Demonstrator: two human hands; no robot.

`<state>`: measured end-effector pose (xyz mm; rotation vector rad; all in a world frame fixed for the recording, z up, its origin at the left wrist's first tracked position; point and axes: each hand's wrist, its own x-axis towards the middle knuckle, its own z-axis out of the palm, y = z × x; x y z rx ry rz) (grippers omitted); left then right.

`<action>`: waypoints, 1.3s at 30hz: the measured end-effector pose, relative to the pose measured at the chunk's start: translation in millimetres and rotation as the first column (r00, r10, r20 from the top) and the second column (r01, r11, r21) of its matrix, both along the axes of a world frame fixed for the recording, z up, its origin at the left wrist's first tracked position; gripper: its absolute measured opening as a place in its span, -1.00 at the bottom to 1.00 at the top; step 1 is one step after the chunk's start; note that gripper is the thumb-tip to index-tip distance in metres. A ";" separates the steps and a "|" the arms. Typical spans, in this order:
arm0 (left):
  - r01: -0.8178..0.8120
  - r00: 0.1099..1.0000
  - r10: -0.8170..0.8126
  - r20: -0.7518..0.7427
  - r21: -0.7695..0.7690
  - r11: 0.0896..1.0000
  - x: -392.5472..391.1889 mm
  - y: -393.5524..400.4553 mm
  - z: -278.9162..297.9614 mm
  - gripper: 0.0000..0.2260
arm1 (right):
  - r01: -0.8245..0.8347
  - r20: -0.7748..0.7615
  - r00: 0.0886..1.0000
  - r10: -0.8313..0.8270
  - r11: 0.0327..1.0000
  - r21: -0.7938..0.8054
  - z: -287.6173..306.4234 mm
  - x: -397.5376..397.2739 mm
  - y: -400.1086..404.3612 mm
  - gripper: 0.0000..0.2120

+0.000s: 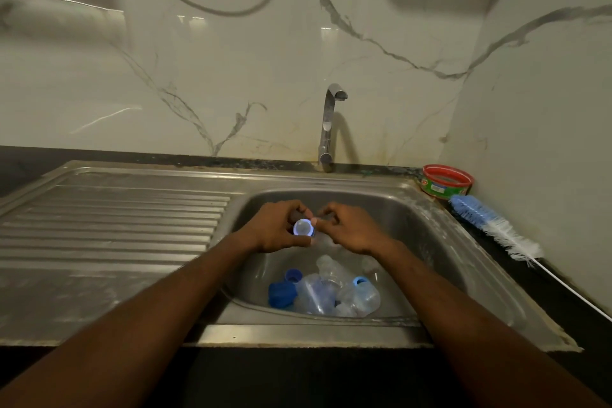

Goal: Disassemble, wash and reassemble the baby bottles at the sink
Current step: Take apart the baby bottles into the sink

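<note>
Over the sink basin my left hand grips a small blue collar ring with a clear teat in it, its round face turned toward me. My right hand pinches the ring's right edge with thumb and forefinger. Below the hands, at the near end of the basin, lie several clear bottle bodies, a dark blue cap, a smaller blue ring and a light blue collar. What the bottle bodies hide underneath cannot be made out.
A chrome tap stands behind the basin, with no water running. The ribbed steel drainboard stretches to the left. At the right, a red and green soap tub and a blue and white bottle brush lie on the dark counter by the wall.
</note>
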<state>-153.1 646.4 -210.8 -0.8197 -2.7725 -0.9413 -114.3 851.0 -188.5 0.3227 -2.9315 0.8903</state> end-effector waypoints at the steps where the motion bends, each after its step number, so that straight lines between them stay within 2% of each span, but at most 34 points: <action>1: -0.008 1.000 0.009 -0.030 0.019 1.000 0.7 0.7 0.9 -0.57 | -0.036 0.034 0.999 0.041 0.991 -0.132 1.7 2.6 -4.3 -0.62; 3: -0.017 0.998 0.020 -0.060 0.057 0.998 3.3 1.5 2.0 -0.55 | -0.068 0.078 0.993 0.093 0.958 -0.280 3.0 5.9 -10.8 -0.70; 6: -0.012 0.999 0.017 -0.035 0.131 0.991 4.1 0.3 4.4 -0.56 | -0.045 0.095 0.991 0.090 0.914 -0.403 3.0 2.3 -11.5 -0.75; 9: 0.008 0.999 -0.015 0.032 0.222 0.975 0.7 0.1 6.1 -0.55 | 0.022 0.149 0.985 0.083 0.803 -0.596 7.1 0.4 -7.4 -0.77; 12: -0.015 0.998 -0.004 0.061 0.302 0.953 0.9 1.8 10.2 -0.63 | 0.049 0.171 0.981 0.095 0.725 -0.686 9.6 -1.1 -7.9 -0.82; 15: -0.056 0.997 0.036 0.067 0.317 0.947 2.6 1.5 14.1 -0.71 | 0.032 0.170 0.978 0.121 0.717 -0.697 8.6 -1.9 -9.7 -0.83; 18: -0.036 0.996 0.006 0.088 0.349 0.936 4.1 1.1 15.9 -0.80 | 0.025 0.153 0.981 0.120 0.703 -0.710 10.0 -0.6 -10.1 -0.84; 26: 0.025 0.997 -0.050 0.063 0.348 0.937 9.6 4.2 17.0 -0.71 | 0.010 0.095 0.993 0.072 0.741 -0.671 7.7 -2.5 -5.1 -0.78; 33: 0.018 0.995 -0.058 0.080 0.422 0.906 12.8 5.6 18.0 -0.68 | -0.046 0.029 0.996 0.082 0.783 -0.621 9.5 -0.4 -3.9 -0.70; 39: -0.013 0.998 -0.019 0.064 0.467 0.884 15.1 7.1 18.7 -0.68 | -0.074 -0.017 0.996 0.083 0.756 -0.650 8.4 0.7 -8.3 -0.71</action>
